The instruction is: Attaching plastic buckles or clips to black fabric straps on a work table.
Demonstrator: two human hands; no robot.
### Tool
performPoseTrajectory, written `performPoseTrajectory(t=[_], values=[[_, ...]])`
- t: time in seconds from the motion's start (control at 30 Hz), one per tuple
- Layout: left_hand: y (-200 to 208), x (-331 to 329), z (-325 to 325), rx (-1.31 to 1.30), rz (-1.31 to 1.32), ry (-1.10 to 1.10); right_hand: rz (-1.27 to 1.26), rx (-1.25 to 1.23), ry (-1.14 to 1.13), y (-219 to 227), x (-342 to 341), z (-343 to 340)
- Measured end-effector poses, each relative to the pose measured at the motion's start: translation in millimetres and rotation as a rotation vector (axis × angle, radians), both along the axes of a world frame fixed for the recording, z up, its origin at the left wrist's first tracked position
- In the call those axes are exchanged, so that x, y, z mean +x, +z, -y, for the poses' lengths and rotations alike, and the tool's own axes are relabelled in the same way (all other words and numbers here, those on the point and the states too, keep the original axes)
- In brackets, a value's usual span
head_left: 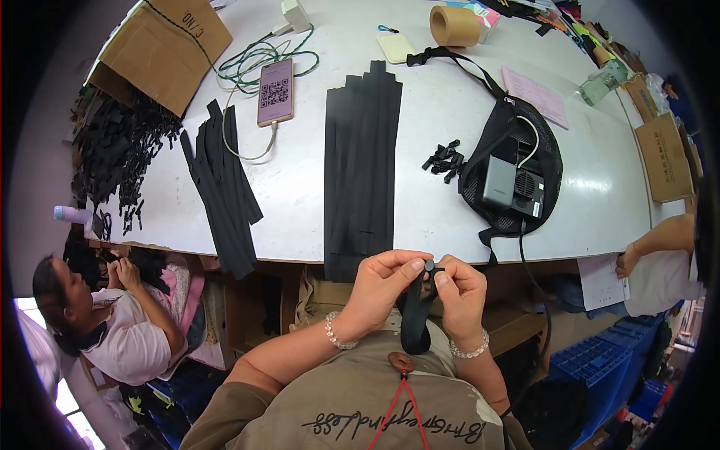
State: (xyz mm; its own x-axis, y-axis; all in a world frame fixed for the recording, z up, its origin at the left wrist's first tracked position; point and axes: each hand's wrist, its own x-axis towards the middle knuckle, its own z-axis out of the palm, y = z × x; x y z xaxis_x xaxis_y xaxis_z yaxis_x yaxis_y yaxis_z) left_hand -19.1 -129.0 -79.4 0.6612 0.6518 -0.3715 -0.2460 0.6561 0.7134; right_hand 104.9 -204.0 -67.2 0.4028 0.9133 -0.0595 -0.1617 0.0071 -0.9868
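In front of my body, both hands are pinched on a looped black strap (415, 330) just off the table's near edge. A small dark round-ended piece (430, 265) shows at the top, between the fingertips; its exact kind is too small to make out. My left hand (384, 289) grips from one side, thumb and forefinger together. On the other side my right hand (463, 294) is closed with its thumb on the strap. Straight ahead lies a neat stack of black straps (364, 165), its near end at the table edge. Small black plastic pieces (444, 159) lie right of the stack.
The white table (292, 191) also bears a looser bundle of straps (225, 195), a heap of black strap pieces (124, 150), a cabled phone (276, 94), a cardboard box (161, 56), a tape roll (454, 26) and a black mesh bag (551, 161). People sit left (127, 322) and right (660, 244).
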Motion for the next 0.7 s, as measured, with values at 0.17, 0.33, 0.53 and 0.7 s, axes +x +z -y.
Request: performPoseTrajectory(t=[0.17, 0.33, 0.53, 0.7], values=[[4.0, 0.5, 0.0, 0.080, -0.046, 0.029, -0.041, 0.090, 0.039, -5.8, -0.9, 1.0], [7.2, 1.9, 1.3, 0.267, -0.069, 0.019, -0.019, 0.122, -0.026, -8.8, -4.5, -0.6], [6.8, 2.4, 1.7, 0.315, -0.067, 0.020, -0.022, 0.135, -0.031, -5.6, -4.6, -1.5], [5.7, 1.5, 1.6, 0.305, -0.069, 0.010, 0.032, 0.138, -0.014, -7.1, -2.1, -0.4]])
